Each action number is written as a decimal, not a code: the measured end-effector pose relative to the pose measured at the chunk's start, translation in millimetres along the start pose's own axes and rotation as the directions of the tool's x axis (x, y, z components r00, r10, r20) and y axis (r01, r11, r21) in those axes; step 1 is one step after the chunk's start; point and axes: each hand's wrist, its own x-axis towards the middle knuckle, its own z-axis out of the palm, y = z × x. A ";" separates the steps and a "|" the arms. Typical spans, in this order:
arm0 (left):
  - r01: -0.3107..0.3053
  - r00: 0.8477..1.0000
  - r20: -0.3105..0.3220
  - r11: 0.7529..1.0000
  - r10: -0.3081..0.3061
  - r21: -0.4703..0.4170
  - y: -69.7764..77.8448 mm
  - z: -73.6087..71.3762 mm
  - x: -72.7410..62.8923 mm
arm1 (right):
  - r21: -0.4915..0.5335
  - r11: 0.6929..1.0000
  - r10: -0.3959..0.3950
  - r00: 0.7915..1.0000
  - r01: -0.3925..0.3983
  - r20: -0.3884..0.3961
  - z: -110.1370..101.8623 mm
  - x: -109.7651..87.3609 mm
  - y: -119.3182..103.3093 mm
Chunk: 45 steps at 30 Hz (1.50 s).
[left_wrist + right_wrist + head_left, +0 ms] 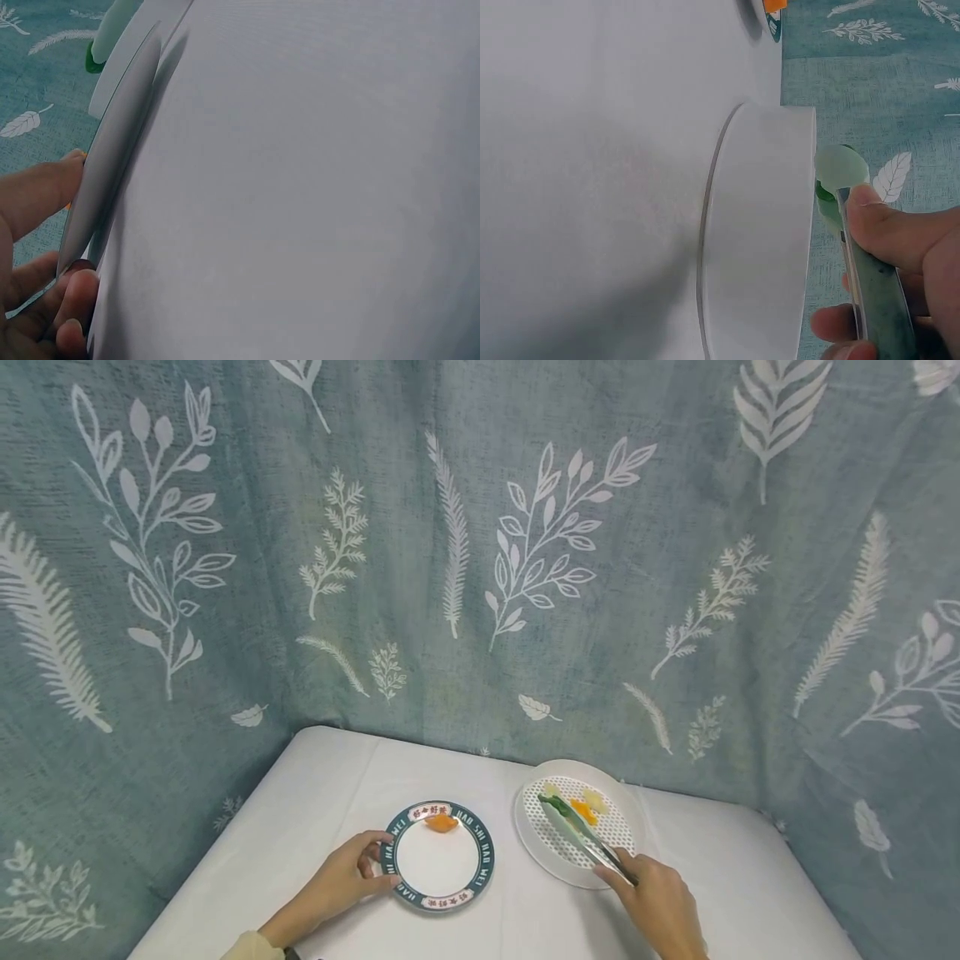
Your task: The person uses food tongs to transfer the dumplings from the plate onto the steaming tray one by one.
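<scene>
My left hand (347,870) grips the left edge of a white plate (438,867) with a dark green lettered rim. In the left wrist view the plate (118,154) shows its side, thumb on one face and fingers by the other. An orange food piece (441,822) lies near the plate's far rim. My right hand (660,897) holds tongs (592,842) over a round white basket (531,853) with a perforated bottom. At the tongs' tips is a dark green leafy piece (557,804). The right wrist view shows pale green tong ends (841,166) just beyond the basket's wall.
Inside the basket lie an orange piece (582,812) and pale yellowish pieces (594,802). A white cloth (337,777) covers the table, and a blue-green curtain (420,693) with white leaf prints hangs behind it and at both sides.
</scene>
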 end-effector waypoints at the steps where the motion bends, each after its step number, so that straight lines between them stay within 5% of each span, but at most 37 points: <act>1: -0.002 1.000 0.001 1.000 0.002 -0.003 0.3 -0.3 0.3 | -0.006 1.000 0.002 1.000 -0.002 0.006 0.0 1.2 0.9; 31: 0.009 1.000 -0.003 1.000 -0.009 0.002 -0.4 0.9 -1.2 | -0.106 0.993 -0.049 0.999 0.051 0.025 7.5 19.9 -9.8; 45: 0.015 1.000 0.001 1.000 -0.015 -0.002 -0.3 1.3 -0.5 | -0.069 0.994 -0.090 0.994 0.086 -0.064 3.4 13.9 -9.9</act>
